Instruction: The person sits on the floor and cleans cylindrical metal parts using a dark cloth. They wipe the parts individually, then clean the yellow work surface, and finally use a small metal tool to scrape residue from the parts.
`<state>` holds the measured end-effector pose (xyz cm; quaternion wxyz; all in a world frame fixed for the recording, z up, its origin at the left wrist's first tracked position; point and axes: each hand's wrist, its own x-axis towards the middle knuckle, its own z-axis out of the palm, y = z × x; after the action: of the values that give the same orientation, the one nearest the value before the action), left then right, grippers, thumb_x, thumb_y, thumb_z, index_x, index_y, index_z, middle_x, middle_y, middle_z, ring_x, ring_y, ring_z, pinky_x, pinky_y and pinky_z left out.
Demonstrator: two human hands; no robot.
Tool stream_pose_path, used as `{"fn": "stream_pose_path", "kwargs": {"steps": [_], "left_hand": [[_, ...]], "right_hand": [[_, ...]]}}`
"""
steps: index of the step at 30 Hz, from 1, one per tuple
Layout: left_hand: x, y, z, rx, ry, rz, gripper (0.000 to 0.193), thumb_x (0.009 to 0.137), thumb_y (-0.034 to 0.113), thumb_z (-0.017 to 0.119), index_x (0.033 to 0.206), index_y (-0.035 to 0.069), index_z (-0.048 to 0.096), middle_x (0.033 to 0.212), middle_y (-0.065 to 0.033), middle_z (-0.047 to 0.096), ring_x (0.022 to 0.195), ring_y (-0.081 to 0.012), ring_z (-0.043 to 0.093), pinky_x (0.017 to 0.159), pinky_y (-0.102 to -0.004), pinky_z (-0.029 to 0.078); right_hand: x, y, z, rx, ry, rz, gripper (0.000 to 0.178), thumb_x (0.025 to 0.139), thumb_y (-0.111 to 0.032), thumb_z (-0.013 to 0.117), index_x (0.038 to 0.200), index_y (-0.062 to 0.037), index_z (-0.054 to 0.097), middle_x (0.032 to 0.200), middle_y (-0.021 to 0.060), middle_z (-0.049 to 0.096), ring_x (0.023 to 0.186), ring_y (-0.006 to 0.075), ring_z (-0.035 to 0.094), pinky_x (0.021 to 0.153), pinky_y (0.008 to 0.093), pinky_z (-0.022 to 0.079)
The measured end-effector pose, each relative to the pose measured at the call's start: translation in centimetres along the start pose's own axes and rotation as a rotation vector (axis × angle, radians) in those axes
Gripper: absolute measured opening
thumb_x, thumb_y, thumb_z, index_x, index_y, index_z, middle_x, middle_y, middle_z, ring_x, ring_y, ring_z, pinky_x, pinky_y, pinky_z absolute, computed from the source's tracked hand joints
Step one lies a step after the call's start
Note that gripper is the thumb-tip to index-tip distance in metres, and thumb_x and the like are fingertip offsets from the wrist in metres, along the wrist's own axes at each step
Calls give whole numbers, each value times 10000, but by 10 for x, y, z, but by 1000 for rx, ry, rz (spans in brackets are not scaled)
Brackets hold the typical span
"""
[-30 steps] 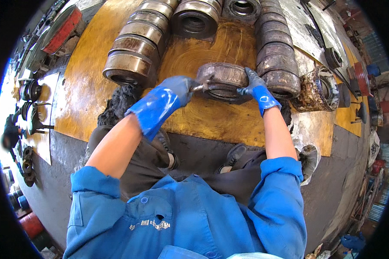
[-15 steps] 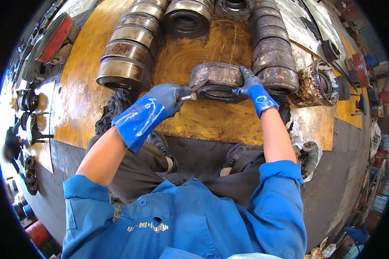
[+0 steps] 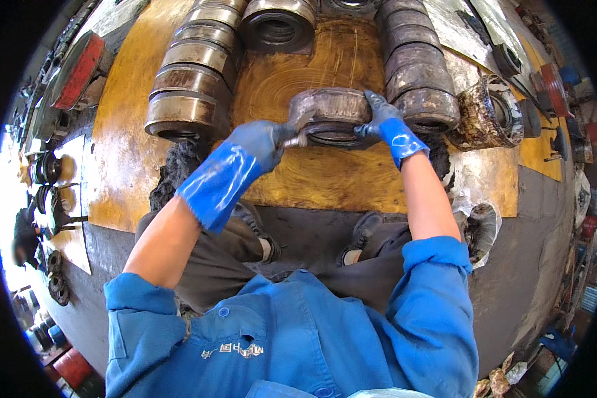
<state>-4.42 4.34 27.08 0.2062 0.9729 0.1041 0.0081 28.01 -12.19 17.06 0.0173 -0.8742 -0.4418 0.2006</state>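
Observation:
In front of me a thick, dark-stained metal ring (image 3: 330, 105) stands on the yellow work surface (image 3: 312, 182), its dark round opening facing me. My right hand (image 3: 383, 121), in a blue rubber glove, grips the ring's right side, thumb toward the front and fingers over the top. My left hand (image 3: 262, 141), gloved the same way, is closed around a metal scraper-like tool (image 3: 303, 122) with a pointed blade and a round handle end. That blade lies against or just before the ring's left edge; exact contact cannot be made out.
A row of similar metal rings (image 3: 182, 114) runs away on the left, another row (image 3: 426, 106) on the right. One more ring (image 3: 277, 26) sits beyond. A grimy cylinder (image 3: 487, 113) lies at the right. Black residue (image 3: 179, 169) hangs by the near edge. A crumpled bag (image 3: 482, 229) lies lower right.
The tool in my left hand has turned slightly and sits closer to the ring's front edge. My right hand keeps its grip. The whole view has shifted a little.

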Motion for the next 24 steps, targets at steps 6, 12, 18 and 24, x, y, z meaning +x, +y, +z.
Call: {"fn": "stream_pose_path", "kwargs": {"steps": [6,12,18,24], "left_hand": [[0,13,-7,-18,-80,-84,312,894,92,622,1182,138,735,917,-214,732,869,-416,705,780,-484,573],[24,7,-19,-130,-139,-164,320,866,66,623,1166,75,734,852,-245,698,795,-407,710,736,-468,559],[37,10,-20,-95,-65,-186,423,907,110,637,1321,159,707,819,-237,704,755,-420,696,716,-471,577],[28,16,-14,39,-168,-167,362,877,159,657,1229,189,737,1093,-199,745,1034,-387,714,920,-498,578]], "right_hand": [[-5,0,6,2,-10,-1,1314,632,-546,950,1662,-133,245,1677,144,355,1528,301,380,1247,380,360],[1,3,7,13,40,-37,1302,621,-526,963,1654,-143,270,1679,156,347,1521,310,392,1234,388,377],[1,-3,1,26,18,-13,1341,591,-543,974,1658,-157,260,1680,151,346,1521,313,389,1234,399,378],[-1,7,2,41,1,-12,1327,619,-526,966,1668,-167,235,1690,151,326,1531,300,375,1232,384,378]]}}
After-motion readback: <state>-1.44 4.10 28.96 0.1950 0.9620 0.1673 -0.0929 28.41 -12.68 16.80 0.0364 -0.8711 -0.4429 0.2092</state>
